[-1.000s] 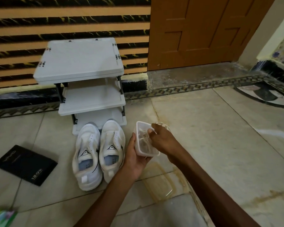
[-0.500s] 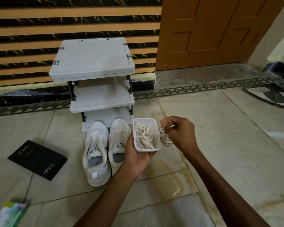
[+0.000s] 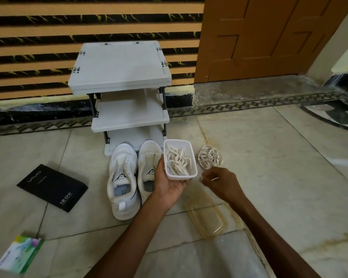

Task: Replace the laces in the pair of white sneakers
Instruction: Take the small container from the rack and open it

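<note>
Two white sneakers [image 3: 123, 177] stand side by side on the tiled floor, toes against a shoe rack, with no laces visible in their eyelets. My left hand [image 3: 169, 184] grips a clear plastic tub [image 3: 177, 140] from below, just right of the right sneaker [image 3: 149, 163]. Loose white laces [image 3: 178, 161] fill the tub. A coiled bundle of white lace [image 3: 210, 159] lies on the floor right of the tub. Just in front of that bundle hovers my right hand [image 3: 221, 183], fingers loosely curled, holding nothing.
A white three-tier shoe rack [image 3: 121, 65] stands against the striped wall. The tub's clear lid [image 3: 206, 219] lies on the floor near my right forearm. A black box [image 3: 52, 187] and a green-white box [image 3: 18, 253] lie at the left. A brown door [image 3: 269, 37] is behind right.
My right hand lifted a coiled lace out of the tub, set it on the floor to the right and let go. My left hand tilted the tub level.
</note>
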`<state>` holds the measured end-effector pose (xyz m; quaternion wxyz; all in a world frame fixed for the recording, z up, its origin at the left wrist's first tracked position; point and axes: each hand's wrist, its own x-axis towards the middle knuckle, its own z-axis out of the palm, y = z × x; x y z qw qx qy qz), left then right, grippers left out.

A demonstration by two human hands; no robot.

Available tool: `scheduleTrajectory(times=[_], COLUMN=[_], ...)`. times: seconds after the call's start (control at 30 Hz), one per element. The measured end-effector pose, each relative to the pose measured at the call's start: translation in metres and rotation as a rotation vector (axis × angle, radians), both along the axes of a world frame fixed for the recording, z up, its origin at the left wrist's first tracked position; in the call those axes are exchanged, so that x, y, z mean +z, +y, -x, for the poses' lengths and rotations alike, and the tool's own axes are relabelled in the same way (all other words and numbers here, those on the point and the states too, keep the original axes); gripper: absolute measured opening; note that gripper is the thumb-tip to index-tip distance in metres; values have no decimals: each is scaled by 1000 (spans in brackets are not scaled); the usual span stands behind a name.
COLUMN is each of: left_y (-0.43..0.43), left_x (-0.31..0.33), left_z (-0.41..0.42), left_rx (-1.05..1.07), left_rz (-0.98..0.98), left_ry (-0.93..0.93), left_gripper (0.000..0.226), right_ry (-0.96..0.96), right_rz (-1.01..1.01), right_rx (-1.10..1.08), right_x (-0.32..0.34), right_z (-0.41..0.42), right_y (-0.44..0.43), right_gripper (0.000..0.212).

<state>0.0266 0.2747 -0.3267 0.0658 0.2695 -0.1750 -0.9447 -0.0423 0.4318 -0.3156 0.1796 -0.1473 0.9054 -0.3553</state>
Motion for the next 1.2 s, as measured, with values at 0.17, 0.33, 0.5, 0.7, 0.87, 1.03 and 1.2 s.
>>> scheduleTrajectory(times=[0.17,0.33,0.5,0.7,0.87,1.03,1.2], left_y=[-2,-4,-5,-6,-2,-3,0], left_x=[-2,2,8,9,13,14,16], left_z=[-9,-13,-14,-14,-13,-20,-22], left_rx=[0,-12,6,33,10,-46,-130], left_rz=[26,34,35,166,313,344,418], left_ry=[-34,-39,-34,-43,-90,-118,-104], left_gripper=[49,49,50,51,57,58,58], right_ry=[98,13,-165,-174,-202,-149,-167], right_rz=[-618,-535,-296,402,338,258,300], right_rx=[242,135,13,-162,-88,48,117], right_x=[-54,-69,-52,22,59,64,63], right_z=[-29,-33,-21,-2,6,7,7], right_y=[10,11,9,-18,-49,-66,-76], right_gripper=[97,101,42,23,35,41,32])
